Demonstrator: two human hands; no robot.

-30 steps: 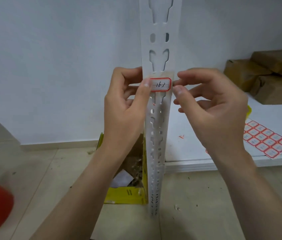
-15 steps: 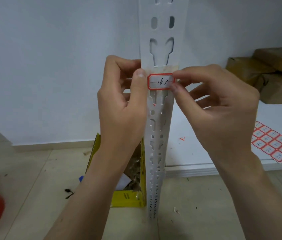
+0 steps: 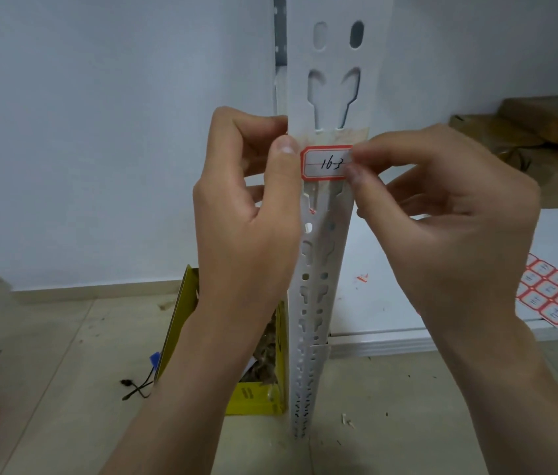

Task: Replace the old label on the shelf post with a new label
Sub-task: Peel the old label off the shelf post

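A: Label orientation?

B: The label (image 3: pixel 327 163) lies flat on the front face of the shelf post (image 3: pixel 330 80), long axis horizontal, across the post's vertical run. Handwriting "16-3" reads upright, left to right.

A: Materials?

B: Label is white paper, a rectangle with clipped corners and a red border. Post is white painted metal, punched with oval holes and keyhole slots. A strip of yellowed tape residue (image 3: pixel 334 135) sits just above the label.

A: Hands?

B: Left hand (image 3: pixel 246 214) has its thumb pressed at the label's left edge, fingers curled behind the post. Right hand (image 3: pixel 448 214) pinches the label's right edge between thumb and forefinger. Both sets of fingers are closed on it.

A: Edges, room?

B: Label spans nearly the post's full width. Bare wall to the left. A white shelf (image 3: pixel 390 303) to the right carries a sheet of labels (image 3: pixel 555 296) near its front edge and brown parcels (image 3: pixel 544 125) farther back. A yellow box (image 3: pixel 260 392) stands on the floor just beside the post's foot.
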